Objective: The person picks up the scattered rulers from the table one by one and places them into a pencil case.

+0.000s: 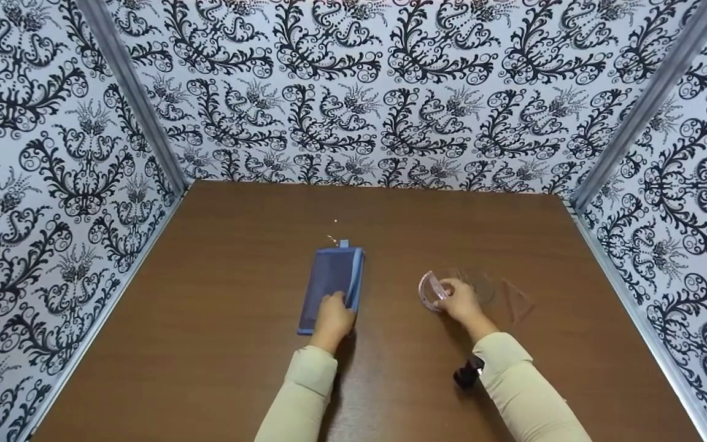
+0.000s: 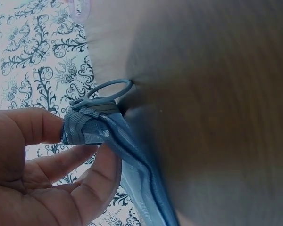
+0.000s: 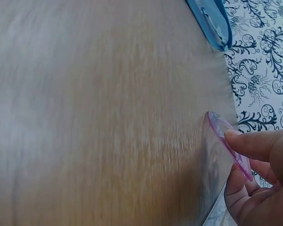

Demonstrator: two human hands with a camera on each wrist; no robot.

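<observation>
A blue mesh zip pouch lies on the table left of centre, and my left hand pinches its right edge near the front end. In the left wrist view the fingers hold the pouch's corner, with a zip pull ring just above them. My right hand holds a clear, pink-edged protractor between thumb and fingers, to the right of the pouch. The right wrist view shows the protractor tilted on edge in that grip. Part of it is hidden by the fingers.
Right of my right hand lies a transparent set square. Other faint, clear flat pieces lie behind the hand, their kind hard to tell. The brown table is bounded by patterned walls at the back and both sides.
</observation>
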